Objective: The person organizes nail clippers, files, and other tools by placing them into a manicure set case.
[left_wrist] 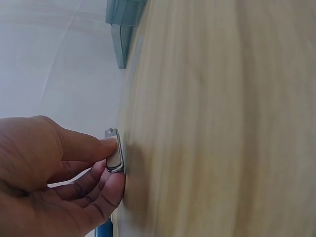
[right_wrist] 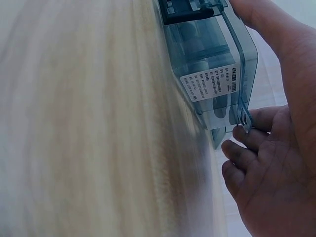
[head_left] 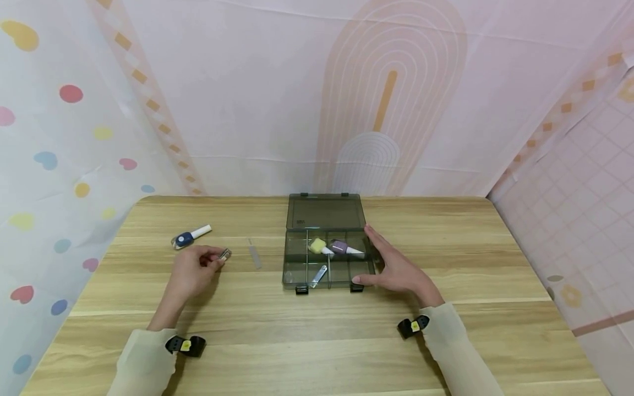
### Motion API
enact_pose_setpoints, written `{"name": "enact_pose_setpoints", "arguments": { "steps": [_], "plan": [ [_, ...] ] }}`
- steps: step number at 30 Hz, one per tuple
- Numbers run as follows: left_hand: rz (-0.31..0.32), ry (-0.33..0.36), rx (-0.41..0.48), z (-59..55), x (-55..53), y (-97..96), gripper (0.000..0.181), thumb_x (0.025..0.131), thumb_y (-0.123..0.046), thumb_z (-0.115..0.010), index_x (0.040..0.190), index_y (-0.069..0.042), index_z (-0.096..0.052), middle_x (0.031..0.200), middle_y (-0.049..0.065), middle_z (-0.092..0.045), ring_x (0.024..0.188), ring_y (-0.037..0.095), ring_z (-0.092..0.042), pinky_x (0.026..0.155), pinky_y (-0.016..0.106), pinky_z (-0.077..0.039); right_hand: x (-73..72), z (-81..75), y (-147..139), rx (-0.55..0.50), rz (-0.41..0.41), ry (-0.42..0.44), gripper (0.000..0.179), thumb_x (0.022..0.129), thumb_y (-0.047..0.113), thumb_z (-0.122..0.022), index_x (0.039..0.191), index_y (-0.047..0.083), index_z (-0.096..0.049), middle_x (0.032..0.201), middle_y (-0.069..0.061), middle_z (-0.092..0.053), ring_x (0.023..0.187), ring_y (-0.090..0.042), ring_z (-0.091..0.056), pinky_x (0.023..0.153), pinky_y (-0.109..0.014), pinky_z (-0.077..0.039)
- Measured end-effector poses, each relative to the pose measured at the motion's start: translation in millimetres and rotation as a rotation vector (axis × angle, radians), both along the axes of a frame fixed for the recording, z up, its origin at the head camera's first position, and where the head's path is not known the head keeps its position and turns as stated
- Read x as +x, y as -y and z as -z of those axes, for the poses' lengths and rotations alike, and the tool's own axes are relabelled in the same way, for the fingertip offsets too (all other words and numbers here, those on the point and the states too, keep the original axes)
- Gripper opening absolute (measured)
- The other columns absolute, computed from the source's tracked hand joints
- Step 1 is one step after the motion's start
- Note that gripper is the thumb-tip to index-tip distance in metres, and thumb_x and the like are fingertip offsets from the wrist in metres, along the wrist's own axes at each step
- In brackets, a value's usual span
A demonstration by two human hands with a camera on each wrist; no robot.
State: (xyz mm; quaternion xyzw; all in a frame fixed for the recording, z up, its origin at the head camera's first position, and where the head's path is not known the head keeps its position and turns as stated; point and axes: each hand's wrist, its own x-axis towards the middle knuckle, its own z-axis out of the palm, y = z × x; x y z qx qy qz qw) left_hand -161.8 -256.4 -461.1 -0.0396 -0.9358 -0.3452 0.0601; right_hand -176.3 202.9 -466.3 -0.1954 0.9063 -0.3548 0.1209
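My left hand (head_left: 194, 270) pinches a small silver nail clipper (left_wrist: 114, 150) between thumb and fingertips, just above the table. My right hand (head_left: 398, 270) holds the right side of a dark see-through organizer box (head_left: 296, 272), thumb on its front edge and fingers at the hinge corner. The box's lid (head_left: 326, 213) is tipped back. Within its compartments lie a yellow-topped bottle (head_left: 317, 245) with a white cap, a purple nail polish bottle (head_left: 339, 246) and another nail clipper (head_left: 319, 276). The right wrist view shows a printed label (right_wrist: 212, 84) on the box's side.
Left of the box, a flat grey nail file (head_left: 255, 256) lies on the wooden table (head_left: 277, 341). Behind my left hand is a dark blue nail polish bottle (head_left: 185, 239) with a white cap. A patterned cloth backdrop (head_left: 247, 110) rises behind the table.
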Motion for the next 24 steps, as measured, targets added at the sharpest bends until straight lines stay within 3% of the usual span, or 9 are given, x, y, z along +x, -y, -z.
{"name": "enact_pose_setpoints", "arguments": {
  "steps": [24],
  "plan": [
    [0.022, 0.077, 0.093, -8.6, 1.2, -30.6, 0.02, 0.095, -0.002, -0.067, 0.114, 0.004, -0.073, 0.093, 0.014, -0.071, 0.082, 0.019, -0.063, 0.066, 0.017, -0.05, -0.2, -0.2, 0.7, -0.013, 0.0, 0.002, 0.124, 0.079, 0.064, -0.08, 0.167, 0.024, -0.003, 0.175, 0.003, -0.001, 0.161, -0.03, -0.01, 0.126, -0.059, -0.024]
  ]
}}
